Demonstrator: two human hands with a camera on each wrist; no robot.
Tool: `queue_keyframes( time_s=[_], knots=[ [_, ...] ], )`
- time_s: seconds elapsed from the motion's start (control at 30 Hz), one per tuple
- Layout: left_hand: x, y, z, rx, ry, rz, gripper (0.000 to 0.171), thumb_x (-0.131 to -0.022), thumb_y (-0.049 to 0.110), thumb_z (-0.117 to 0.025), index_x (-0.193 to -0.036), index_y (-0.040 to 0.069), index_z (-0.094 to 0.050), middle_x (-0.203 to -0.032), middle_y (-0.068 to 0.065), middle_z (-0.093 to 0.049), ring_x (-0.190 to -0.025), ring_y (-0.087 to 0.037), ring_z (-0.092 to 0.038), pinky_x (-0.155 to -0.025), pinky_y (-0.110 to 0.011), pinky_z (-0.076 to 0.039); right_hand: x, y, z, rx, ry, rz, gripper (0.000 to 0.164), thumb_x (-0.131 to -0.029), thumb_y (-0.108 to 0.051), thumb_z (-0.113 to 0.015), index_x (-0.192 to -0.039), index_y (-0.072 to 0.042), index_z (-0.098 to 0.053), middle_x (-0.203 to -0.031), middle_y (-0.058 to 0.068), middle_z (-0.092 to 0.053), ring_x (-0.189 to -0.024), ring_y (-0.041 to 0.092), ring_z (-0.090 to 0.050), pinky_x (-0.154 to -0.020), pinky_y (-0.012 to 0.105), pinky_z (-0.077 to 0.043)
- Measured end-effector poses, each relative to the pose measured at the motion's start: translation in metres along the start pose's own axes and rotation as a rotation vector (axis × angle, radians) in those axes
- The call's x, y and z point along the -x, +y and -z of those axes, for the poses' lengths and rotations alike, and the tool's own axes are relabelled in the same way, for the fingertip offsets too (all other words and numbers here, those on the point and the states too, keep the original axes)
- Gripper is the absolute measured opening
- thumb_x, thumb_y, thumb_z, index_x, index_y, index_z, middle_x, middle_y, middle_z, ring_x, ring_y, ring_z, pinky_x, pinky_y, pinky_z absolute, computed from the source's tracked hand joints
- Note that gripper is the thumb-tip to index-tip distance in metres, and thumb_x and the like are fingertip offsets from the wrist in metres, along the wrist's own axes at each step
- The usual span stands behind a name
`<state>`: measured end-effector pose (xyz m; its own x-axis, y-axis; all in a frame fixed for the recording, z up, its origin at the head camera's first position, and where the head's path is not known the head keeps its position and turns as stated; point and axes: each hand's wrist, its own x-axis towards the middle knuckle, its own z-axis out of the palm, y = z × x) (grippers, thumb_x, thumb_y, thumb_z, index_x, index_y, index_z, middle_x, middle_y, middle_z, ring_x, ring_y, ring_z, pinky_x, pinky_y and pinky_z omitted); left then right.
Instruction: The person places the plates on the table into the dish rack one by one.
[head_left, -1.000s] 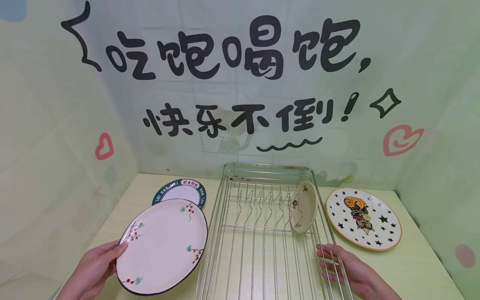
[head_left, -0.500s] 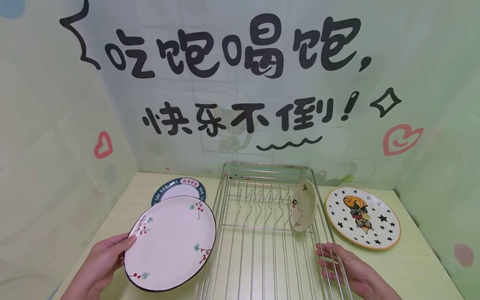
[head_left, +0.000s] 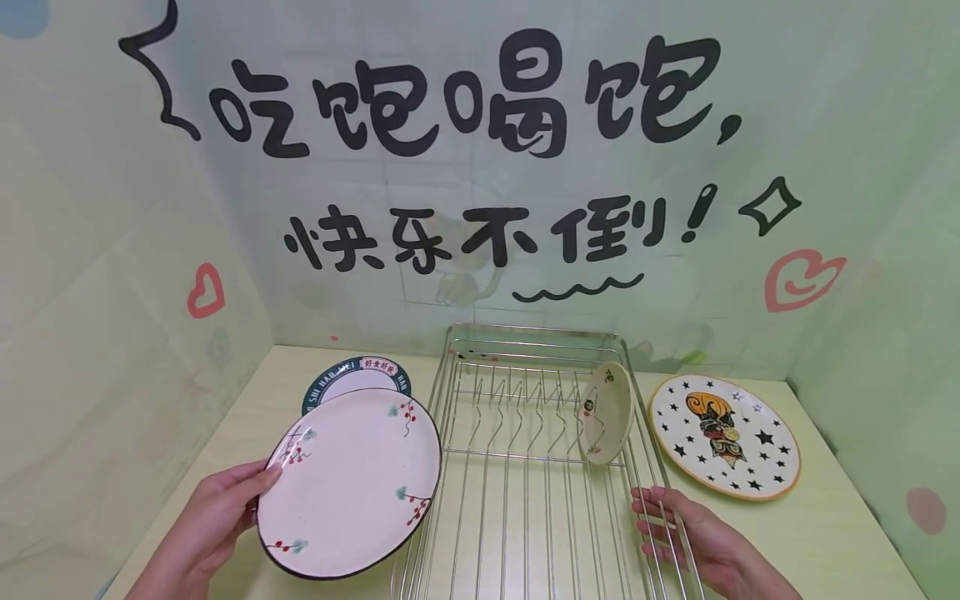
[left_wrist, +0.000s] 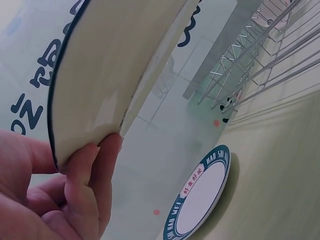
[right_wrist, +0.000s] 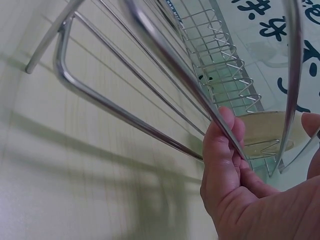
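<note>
Beside rack (head_left: 540, 331); tilted plate (head_left: 349, 483), face up

Wire rack (head_left: 536, 331): on the table (head_left: 832, 550), centre of the dial, six o'clock being the near side; back wall (head_left: 465, 183) at twelve. Divider row (head_left: 517, 417): inside the rack, toward twelve. Small dish (head_left: 609, 414): in the rack, on edge, about two o'clock, at the row's right end. Serving plate (head_left: 348, 487): nine o'clock, raised off the table, left hand (head_left: 213, 517) at its nine. Second plate (head_left: 356, 377): on the table, ten o'clock, partly behind the serving plate. Third plate (head_left: 725, 437): on the table, just beside the rack, three o'clock. Right hand (head_left: 697, 533): four o'clock, on the rack's side.
</note>
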<state>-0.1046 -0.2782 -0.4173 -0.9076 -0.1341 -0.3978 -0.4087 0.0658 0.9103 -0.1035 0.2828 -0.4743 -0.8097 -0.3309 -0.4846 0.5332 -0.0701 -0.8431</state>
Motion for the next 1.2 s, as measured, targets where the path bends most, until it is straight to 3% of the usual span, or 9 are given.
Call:
queue_keyframes(
  time_s=[0.17, 0.5, 0.67, 1.2],
  knots=[
    [0.0, 0.002, -0.006, -0.024, 0.008, -0.007, 0.036, -0.094, 0.022, -0.059, -0.123, 0.001, -0.059, -0.077, 0.011, -0.066, -0.068, -0.006, -0.057, -0.061, -0.023, -0.049, 0.0, 0.001, 0.0, 0.009, 0.002, 0.0, 0.034, -0.099, -0.039, -0.042, -0.118, -0.018, -0.06, -0.11, -0.01, -0.059, -0.097, 0.01, -0.055, -0.087, 0.032, -0.052],
    [0.0, 0.01, -0.029, -0.043, -0.026, -0.07, 0.043, -0.095, 0.019, -0.056, -0.128, -0.009, -0.052, -0.077, 0.01, -0.066, -0.067, -0.007, -0.058, -0.06, -0.023, -0.049, 0.0, 0.001, 0.0, 0.005, 0.002, -0.01, 0.034, -0.1, -0.038, -0.04, -0.119, -0.017, -0.059, -0.11, -0.009, -0.059, -0.098, 0.01, -0.055, -0.088, 0.033, -0.052],
    [0.001, 0.018, -0.041, -0.043, -0.06, -0.105, 0.04, -0.095, 0.016, -0.055, -0.125, -0.01, -0.054, -0.075, 0.009, -0.066, -0.065, -0.006, -0.059, -0.059, -0.023, -0.049, 0.0, 0.001, 0.001, 0.003, -0.009, -0.007, 0.035, -0.1, -0.039, -0.04, -0.12, -0.016, -0.058, -0.111, -0.009, -0.058, -0.099, 0.01, -0.055, -0.088, 0.033, -0.052],
    [0.001, 0.024, -0.066, -0.073, -0.086, -0.109, 0.043, -0.096, 0.016, -0.055, -0.129, -0.01, -0.05, -0.084, 0.002, -0.068, -0.066, -0.011, -0.061, -0.059, -0.025, -0.052, -0.001, 0.001, -0.001, -0.015, -0.004, -0.008, 0.031, -0.099, -0.039, -0.042, -0.115, -0.021, -0.061, -0.108, -0.011, -0.06, -0.097, 0.009, -0.055, -0.086, 0.032, -0.052]
  ],
)
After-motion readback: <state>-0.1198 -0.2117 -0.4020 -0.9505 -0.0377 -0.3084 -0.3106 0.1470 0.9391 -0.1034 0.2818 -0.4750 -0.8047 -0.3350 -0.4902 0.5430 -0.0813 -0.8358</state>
